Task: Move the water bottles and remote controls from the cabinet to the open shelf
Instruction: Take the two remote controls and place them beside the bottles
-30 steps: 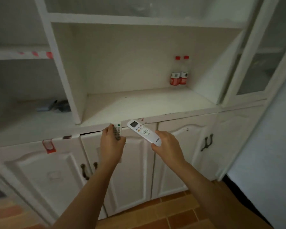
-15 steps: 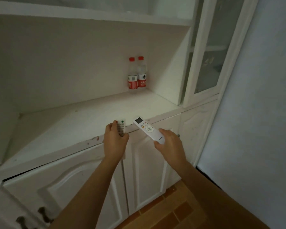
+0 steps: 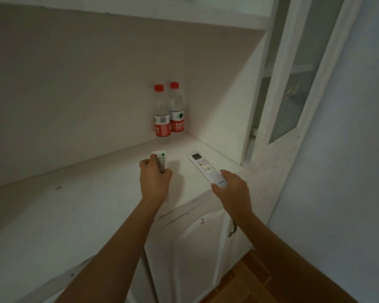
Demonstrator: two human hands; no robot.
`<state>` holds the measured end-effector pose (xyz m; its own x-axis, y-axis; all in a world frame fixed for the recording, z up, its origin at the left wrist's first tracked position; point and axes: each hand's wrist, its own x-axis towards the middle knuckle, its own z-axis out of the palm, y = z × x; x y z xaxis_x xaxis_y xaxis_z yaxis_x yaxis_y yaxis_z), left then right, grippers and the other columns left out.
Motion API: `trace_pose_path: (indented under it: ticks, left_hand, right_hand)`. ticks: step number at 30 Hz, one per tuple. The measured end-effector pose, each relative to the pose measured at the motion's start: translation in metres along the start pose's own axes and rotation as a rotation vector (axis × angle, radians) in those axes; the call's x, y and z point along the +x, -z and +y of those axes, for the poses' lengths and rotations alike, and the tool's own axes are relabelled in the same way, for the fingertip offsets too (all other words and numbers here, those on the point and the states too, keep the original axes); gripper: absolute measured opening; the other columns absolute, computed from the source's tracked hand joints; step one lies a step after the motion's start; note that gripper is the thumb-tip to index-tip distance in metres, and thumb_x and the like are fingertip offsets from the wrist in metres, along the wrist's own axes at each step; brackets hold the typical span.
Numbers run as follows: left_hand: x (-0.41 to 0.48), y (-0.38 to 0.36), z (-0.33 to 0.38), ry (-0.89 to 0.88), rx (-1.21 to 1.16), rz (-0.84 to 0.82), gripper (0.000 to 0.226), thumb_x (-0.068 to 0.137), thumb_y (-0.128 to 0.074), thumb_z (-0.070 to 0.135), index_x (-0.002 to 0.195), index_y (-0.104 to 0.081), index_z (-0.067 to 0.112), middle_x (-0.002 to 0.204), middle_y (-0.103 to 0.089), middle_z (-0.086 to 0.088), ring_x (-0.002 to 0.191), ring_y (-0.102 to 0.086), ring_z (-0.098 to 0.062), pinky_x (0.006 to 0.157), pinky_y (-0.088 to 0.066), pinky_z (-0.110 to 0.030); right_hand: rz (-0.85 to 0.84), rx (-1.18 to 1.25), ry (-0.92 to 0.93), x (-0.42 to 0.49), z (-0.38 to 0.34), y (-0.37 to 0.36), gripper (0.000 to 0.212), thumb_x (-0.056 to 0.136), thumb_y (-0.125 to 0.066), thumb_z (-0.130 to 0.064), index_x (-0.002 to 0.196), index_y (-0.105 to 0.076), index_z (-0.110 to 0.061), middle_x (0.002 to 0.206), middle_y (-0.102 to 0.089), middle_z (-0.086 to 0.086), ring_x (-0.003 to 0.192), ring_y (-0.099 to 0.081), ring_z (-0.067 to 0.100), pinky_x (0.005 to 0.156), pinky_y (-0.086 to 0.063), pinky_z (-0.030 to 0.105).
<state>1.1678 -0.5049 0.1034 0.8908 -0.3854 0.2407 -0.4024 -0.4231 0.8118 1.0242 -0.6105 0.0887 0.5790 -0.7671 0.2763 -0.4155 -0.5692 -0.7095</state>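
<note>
Hands grip slim white plastic remotes: left hand (image 3: 154, 179) a stubby remote (image 3: 160, 161), right hand (image 3: 232, 189) a long remote (image 3: 206, 169).

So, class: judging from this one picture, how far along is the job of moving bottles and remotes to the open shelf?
Done: two water bottles already stand in the shelf's back corner. In hand: the left hand holds a small remote and the right hand a long white remote, both over the shelf. Left: setting both remotes down. Whether they touch the shelf yet is unclear.
</note>
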Motion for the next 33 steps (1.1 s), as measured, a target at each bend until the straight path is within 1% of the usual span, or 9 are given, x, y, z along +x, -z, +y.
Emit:
trace_pose_path:
  ticks: [3,7,11,14,18,21,27,30,33]
  left_hand:
    - [0.03,-0.021,0.0,0.045,0.012,0.022,0.051,0.081,-0.058,0.01,0.129,-0.041,0.006,0.124,-0.044,-0.019,0.099,-0.056,-0.034,0.083,-0.042,-0.032]
    - [0.066,-0.053,0.001,0.124,0.025,0.055,0.055,0.079,-0.059,0.011,0.13,-0.04,0.008,0.122,-0.047,-0.02,0.1,-0.055,-0.035,0.082,-0.042,-0.034]
    - [0.099,-0.085,0.006,0.186,0.075,0.069,0.064,0.077,-0.062,0.012,0.135,-0.033,0.01,0.123,-0.047,-0.021,0.105,-0.053,-0.037,0.086,-0.044,-0.039]
    - [0.118,-0.103,0.009,0.237,0.139,0.073,0.071,0.076,-0.064,0.015,0.137,-0.028,0.013,0.124,-0.047,-0.02,0.106,-0.053,-0.036,0.085,-0.046,-0.04]
    - [0.136,-0.118,0.01,0.277,0.195,0.109,0.081,0.073,-0.068,0.015,0.139,-0.021,0.015,0.119,-0.049,-0.019,0.105,-0.054,-0.035,0.082,-0.048,-0.042]
    - [0.146,-0.125,0.009,0.286,0.222,0.122,0.081,0.071,-0.069,0.015,0.137,-0.021,0.015,0.115,-0.052,-0.019,0.102,-0.055,-0.036,0.081,-0.049,-0.044]
    - [0.155,-0.13,0.001,0.308,0.256,0.145,0.08,0.07,-0.069,0.017,0.136,-0.024,0.013,0.112,-0.057,-0.019,0.107,-0.049,-0.036,0.082,-0.048,-0.046]
    - [0.158,-0.13,0.0,0.363,0.199,0.143,0.078,0.072,-0.067,0.015,0.136,-0.024,0.01,0.119,-0.054,-0.02,0.113,-0.044,-0.036,0.088,-0.043,-0.045]
    - [0.16,-0.129,-0.001,0.41,0.124,0.139,0.072,0.075,-0.065,0.013,0.135,-0.027,0.004,0.127,-0.05,-0.021,0.119,-0.04,-0.036,0.096,-0.038,-0.043]
  right_hand:
    - [-0.033,-0.002,-0.009,0.041,0.006,-0.013,0.044,0.084,-0.061,-0.02,0.123,-0.048,-0.002,0.118,-0.059,0.018,0.105,-0.056,0.028,0.081,-0.046,0.028]
    - [-0.102,-0.034,0.009,0.1,0.016,-0.032,0.043,0.083,-0.063,-0.018,0.121,-0.05,-0.001,0.119,-0.059,0.018,0.105,-0.057,0.029,0.081,-0.045,0.028]
    - [-0.15,-0.094,0.098,0.156,0.027,-0.051,0.041,0.082,-0.063,-0.018,0.117,-0.053,-0.001,0.115,-0.062,0.019,0.102,-0.059,0.03,0.08,-0.049,0.033]
    - [-0.174,-0.168,0.17,0.186,0.029,-0.062,0.04,0.082,-0.062,-0.022,0.117,-0.054,-0.004,0.112,-0.063,0.017,0.099,-0.06,0.029,0.075,-0.049,0.032]
    - [-0.172,-0.185,0.23,0.204,0.032,-0.077,0.035,0.08,-0.063,-0.023,0.109,-0.056,-0.004,0.103,-0.065,0.017,0.092,-0.061,0.03,0.073,-0.051,0.035]
    - [-0.171,-0.173,0.242,0.212,0.036,-0.085,0.032,0.078,-0.065,-0.021,0.104,-0.057,-0.003,0.099,-0.066,0.017,0.09,-0.061,0.031,0.075,-0.051,0.037]
    - [-0.173,-0.226,0.266,0.218,0.04,-0.092,0.038,0.077,-0.066,-0.025,0.106,-0.056,-0.003,0.099,-0.061,0.016,0.095,-0.053,0.03,0.082,-0.045,0.037]
    - [-0.178,-0.244,0.277,0.218,0.039,-0.095,0.043,0.075,-0.067,-0.026,0.109,-0.054,-0.002,0.1,-0.056,0.016,0.096,-0.049,0.029,0.086,-0.041,0.035]
    - [-0.215,-0.245,0.252,0.218,0.039,-0.093,0.042,0.077,-0.066,-0.029,0.108,-0.055,-0.003,0.101,-0.054,0.015,0.097,-0.049,0.027,0.084,-0.041,0.032]
